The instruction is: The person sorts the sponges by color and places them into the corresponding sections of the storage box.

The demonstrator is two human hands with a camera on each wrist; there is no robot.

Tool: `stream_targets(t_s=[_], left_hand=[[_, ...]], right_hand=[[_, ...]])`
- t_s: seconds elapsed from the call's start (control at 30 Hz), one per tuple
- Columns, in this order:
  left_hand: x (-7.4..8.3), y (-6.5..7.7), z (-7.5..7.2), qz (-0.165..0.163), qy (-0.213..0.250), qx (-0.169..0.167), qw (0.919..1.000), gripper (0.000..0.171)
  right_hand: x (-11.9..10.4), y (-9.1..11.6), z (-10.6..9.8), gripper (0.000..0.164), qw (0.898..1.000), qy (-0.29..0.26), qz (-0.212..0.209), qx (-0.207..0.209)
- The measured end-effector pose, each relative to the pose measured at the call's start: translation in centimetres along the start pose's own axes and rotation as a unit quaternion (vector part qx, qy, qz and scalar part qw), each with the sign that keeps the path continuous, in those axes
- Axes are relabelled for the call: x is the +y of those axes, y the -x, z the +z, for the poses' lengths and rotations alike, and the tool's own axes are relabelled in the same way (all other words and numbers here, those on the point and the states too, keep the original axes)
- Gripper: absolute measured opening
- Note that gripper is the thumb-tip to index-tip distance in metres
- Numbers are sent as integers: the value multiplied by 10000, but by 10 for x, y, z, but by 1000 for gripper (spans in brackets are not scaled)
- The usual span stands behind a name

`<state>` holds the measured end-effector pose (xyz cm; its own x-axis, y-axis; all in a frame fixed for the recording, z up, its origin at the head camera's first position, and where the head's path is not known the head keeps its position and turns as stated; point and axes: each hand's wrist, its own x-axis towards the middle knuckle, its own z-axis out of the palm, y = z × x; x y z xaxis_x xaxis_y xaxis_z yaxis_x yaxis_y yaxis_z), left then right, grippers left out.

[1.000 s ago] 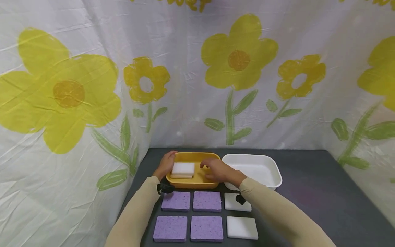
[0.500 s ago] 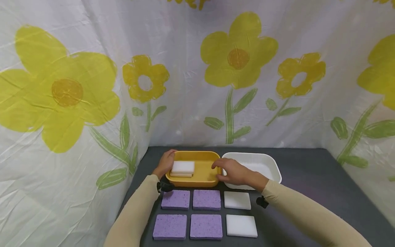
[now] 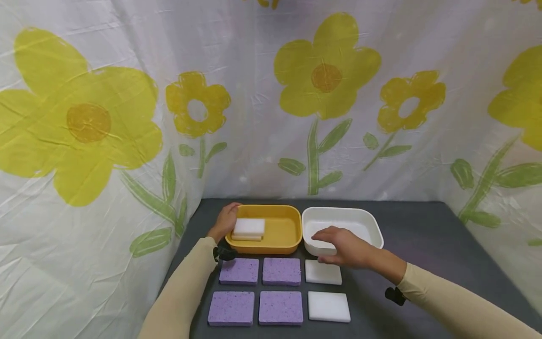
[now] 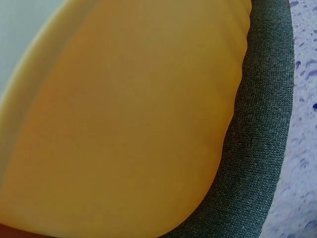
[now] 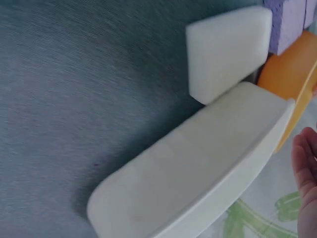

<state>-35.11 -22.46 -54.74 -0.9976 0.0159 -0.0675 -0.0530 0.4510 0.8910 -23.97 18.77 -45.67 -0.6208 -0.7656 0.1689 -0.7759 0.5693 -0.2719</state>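
At the yellow plastic tray [image 3: 285, 229], my left hand [image 3: 224, 222] holds the left rim, its fingers bent over the back left corner. Inside that tray, a white sponge [image 3: 249, 227] lies stacked on another pale one at the left end. My right hand [image 3: 349, 247] hovers over the front of a white plastic tray [image 3: 372, 230], fingers extended and nothing held. In the right wrist view, part of the right hand [image 5: 308, 171] shows at the edge. The left wrist view is filled mostly by the yellow tray's wall [image 4: 124, 119]; the left fingers are largely hidden there.
Purple sponges [image 3: 231, 308] lie in two rows in front of the yellow tray. To their right are two white sponges, one nearer [image 3: 329, 307] and one farther [image 3: 323, 272]. The dark table [image 3: 423, 254] meets a flower-printed curtain [image 3: 254, 141] behind.
My right hand has left the yellow tray's interior and moved right and toward me, over the white tray's front. My left hand stays at the yellow tray. The view tilts slightly down.
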Motion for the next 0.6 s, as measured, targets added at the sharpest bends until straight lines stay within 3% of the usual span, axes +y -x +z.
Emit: stream_targets(t_s=[0.23, 0.6], left_hand=[[2, 2, -1, -81, -6, -25, 10000, 46], [4, 4, -1, -49, 39, -80, 9999, 48]], right_hand=[[-12, 27, -3, 53, 9996, -71, 120, -246], [-14, 67, 5, 51, 9996, -27, 226, -159]])
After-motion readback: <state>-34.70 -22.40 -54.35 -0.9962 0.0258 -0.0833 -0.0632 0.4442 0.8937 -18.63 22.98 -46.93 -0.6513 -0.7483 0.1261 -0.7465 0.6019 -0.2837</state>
